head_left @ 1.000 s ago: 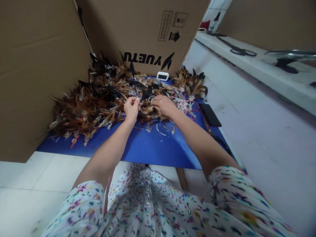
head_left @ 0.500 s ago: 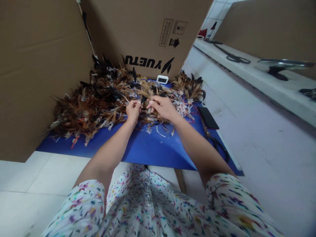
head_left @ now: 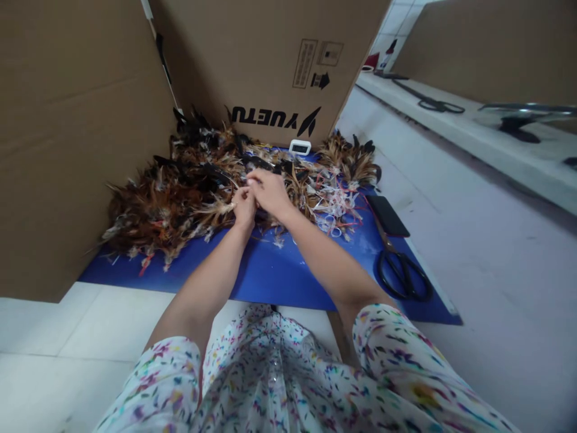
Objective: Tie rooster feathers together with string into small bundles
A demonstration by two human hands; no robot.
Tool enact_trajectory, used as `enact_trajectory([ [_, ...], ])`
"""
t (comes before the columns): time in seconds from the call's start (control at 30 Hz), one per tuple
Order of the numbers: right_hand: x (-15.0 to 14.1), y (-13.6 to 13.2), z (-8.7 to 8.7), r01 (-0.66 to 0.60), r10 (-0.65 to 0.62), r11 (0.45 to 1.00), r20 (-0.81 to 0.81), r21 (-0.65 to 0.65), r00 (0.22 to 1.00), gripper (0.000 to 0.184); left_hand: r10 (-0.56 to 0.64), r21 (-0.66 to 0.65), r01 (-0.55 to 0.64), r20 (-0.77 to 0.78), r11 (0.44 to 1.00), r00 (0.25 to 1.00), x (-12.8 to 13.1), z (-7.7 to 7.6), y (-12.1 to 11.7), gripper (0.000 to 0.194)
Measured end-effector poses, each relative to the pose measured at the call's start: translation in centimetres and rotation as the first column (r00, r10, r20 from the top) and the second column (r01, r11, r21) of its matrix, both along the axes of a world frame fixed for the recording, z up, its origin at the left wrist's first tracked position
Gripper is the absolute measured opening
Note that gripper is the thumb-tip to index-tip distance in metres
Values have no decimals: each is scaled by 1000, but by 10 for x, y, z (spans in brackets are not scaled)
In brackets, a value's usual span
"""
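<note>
My left hand (head_left: pixel 244 207) is closed in a pinch over the near middle of the feather pile (head_left: pixel 166 195). A thin pale-shafted feather (head_left: pixel 228 176) runs into its fingertips from the upper left. Against it, my right hand (head_left: pixel 270 191) is closed, its curled fingers touching the left fingertips. Whatever the right fingers grip is hidden by the hand. Brown, tan and black feathers with pale fluffy bases surround both hands. Just right of them, white and red strings (head_left: pixel 333 201) lie tangled among the feathers.
The pile rests on a blue board (head_left: pixel 279 276). Large cardboard sheets (head_left: pixel 270 60) stand behind and at the left. A small white digital display (head_left: pixel 300 147) sits by the back sheet. At right lie a black phone (head_left: pixel 388 215) and black-handled scissors (head_left: pixel 401 273). A ledge (head_left: pixel 478 129) holds more tools.
My right hand has moved left to meet my left hand, and the tan tuft at its fingers no longer shows there. The scissors' handles have come out from behind my right forearm.
</note>
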State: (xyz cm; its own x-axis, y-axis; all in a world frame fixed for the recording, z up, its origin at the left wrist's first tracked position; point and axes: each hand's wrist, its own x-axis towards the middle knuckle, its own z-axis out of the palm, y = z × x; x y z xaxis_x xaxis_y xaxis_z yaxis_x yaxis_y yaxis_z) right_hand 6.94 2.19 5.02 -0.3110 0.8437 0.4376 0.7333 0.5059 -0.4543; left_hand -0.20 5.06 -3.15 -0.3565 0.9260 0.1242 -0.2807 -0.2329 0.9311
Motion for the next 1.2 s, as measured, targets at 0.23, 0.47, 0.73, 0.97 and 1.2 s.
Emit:
enact_trajectory([
  [0.23,37,58,-30,441,-380,871,274,-216,884,38,50,-147,-31,128,989,991,-8,16,-11,14],
  [0.47,32,75,-46,526,-434,809,336,-262,836,50,56,-115,-37,173,993,983,-10,19,-9,17],
  [0.73,50,78,-44,495,-400,807,318,-322,859,47,-6,-80,22,197,997,980,-10,22,-9,16],
  [0.97,22,59,-37,442,-321,813,342,-379,883,49,-42,-63,51,135,997,990,-9,21,-12,20],
  [1.2,42,63,-31,332,-347,808,62,-487,936,17,-34,-81,45,128,996,991,-8,19,-10,17],
])
